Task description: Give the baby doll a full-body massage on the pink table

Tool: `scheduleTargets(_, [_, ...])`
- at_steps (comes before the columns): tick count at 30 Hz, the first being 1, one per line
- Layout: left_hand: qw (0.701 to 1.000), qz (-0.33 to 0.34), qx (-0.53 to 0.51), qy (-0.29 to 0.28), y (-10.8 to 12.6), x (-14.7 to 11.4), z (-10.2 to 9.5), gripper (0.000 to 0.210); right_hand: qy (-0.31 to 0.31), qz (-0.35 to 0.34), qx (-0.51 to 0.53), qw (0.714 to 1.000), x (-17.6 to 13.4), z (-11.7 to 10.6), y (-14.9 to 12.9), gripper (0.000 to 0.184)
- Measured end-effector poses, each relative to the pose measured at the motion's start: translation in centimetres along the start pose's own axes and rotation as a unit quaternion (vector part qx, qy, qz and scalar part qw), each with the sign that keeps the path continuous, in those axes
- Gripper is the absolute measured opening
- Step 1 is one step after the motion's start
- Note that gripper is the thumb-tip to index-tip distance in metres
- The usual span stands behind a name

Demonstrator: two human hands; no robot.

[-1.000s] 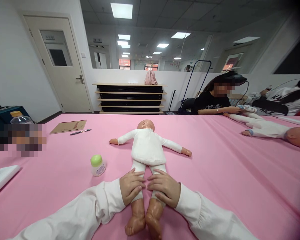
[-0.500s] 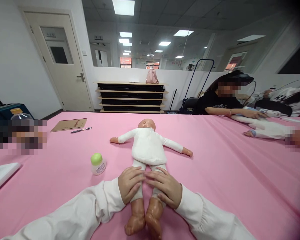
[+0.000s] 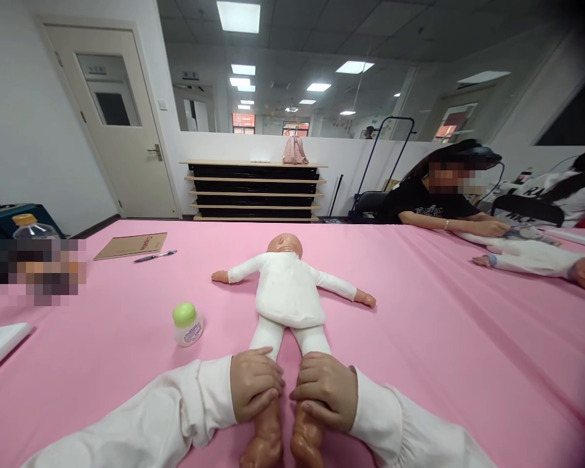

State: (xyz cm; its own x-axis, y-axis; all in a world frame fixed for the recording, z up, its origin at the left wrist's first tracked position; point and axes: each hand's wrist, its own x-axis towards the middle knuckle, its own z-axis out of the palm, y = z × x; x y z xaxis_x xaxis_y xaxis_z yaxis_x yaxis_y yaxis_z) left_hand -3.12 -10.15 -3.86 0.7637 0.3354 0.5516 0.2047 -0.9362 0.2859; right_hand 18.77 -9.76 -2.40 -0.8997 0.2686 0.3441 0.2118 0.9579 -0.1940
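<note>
A baby doll (image 3: 290, 286) with a white cloth body lies on the pink-covered table, its head at the far end and its arms spread. My left hand (image 3: 257, 383) is curled over the doll's leg on the left, around the knee and shin. On the other leg, my right hand (image 3: 325, 389) is wrapped at about the same height. Both brown feet stick out below my hands, toward me. Left of the doll stands a small jar (image 3: 189, 325) with a green lid, touched by neither hand.
A brown notebook (image 3: 131, 245) and a pen (image 3: 155, 256) lie at the far left. A white object (image 3: 2, 346) sits at the left edge, below a bottle (image 3: 35, 227). Across the table to the right, a person (image 3: 439, 201) handles another doll (image 3: 541, 257).
Both hands have slid down the doll's legs toward the feet and moved apart from each other. Their fingers now curl round the legs. The co-worker's hand has shifted slightly.
</note>
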Motion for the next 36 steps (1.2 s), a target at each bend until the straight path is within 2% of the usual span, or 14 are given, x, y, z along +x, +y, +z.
scheduleTargets(2, [0.998, 0.043, -0.047, 0.023, 0.4, 0.2, -0.3, 0.018, 0.015, -0.006, 0.029, 0.999, 0.0, -0.3, -0.3, 0.048])
scheduleTargets(4, [0.992, 0.051, -0.090, 0.066, 0.5, 0.2, -0.4, 0.018, 0.040, -0.004, 0.052, 0.998, -0.1, -0.7, -0.3, 0.046])
scheduleTargets(6, [0.988, 0.016, -0.105, 0.110, 0.3, 0.1, -0.4, 0.022, 0.075, 0.017, 0.048, 0.996, -0.4, -1.0, 0.2, 0.042])
scheduleTargets(8, [0.987, -0.058, -0.078, 0.128, -0.1, 0.0, -0.2, 0.026, 0.097, 0.056, 0.014, 0.994, -0.9, -1.1, 1.1, 0.038])
scheduleTargets(11, [0.979, -0.183, -0.009, 0.092, -1.0, -0.2, 0.6, 0.035, 0.093, 0.122, -0.048, 0.987, -1.4, -0.8, 2.4, 0.039])
scheduleTargets(14, [0.971, -0.236, 0.026, 0.031, -1.6, -0.3, 1.2, 0.046, 0.060, 0.129, -0.076, 0.987, -1.6, -0.2, 3.1, 0.048])
scheduleTargets(17, [0.976, -0.208, 0.054, -0.023, -1.6, -0.4, 1.1, 0.045, 0.019, 0.108, -0.080, 0.991, -1.4, 0.0, 2.8, 0.055])
scheduleTargets(20, [0.984, -0.160, 0.067, -0.043, -1.2, -0.3, 0.5, 0.039, -0.023, 0.098, -0.084, 0.991, -1.2, 0.1, 2.2, 0.053])
scheduleTargets(26, [0.996, -0.062, 0.057, -0.024, -0.3, 0.1, 0.0, 0.033, -0.031, 0.084, -0.058, 0.994, -0.8, 0.3, 0.8, 0.056])
scheduleTargets(29, [0.999, 0.010, 0.029, 0.020, 0.0, 0.1, 0.2, 0.028, -0.049, 0.053, -0.001, 0.997, -0.5, 0.0, -0.2, 0.056])
scheduleTargets(32, [0.996, 0.054, -0.034, 0.059, 0.3, -0.2, 0.1, 0.026, -0.020, 0.022, 0.083, 0.996, -0.3, -0.7, -0.9, 0.057])
scheduleTargets(36, [0.993, 0.032, -0.078, 0.085, 0.9, 0.0, -1.1, 0.026, 0.056, 0.026, 0.151, 0.987, -0.7, -1.6, -0.6, 0.048])
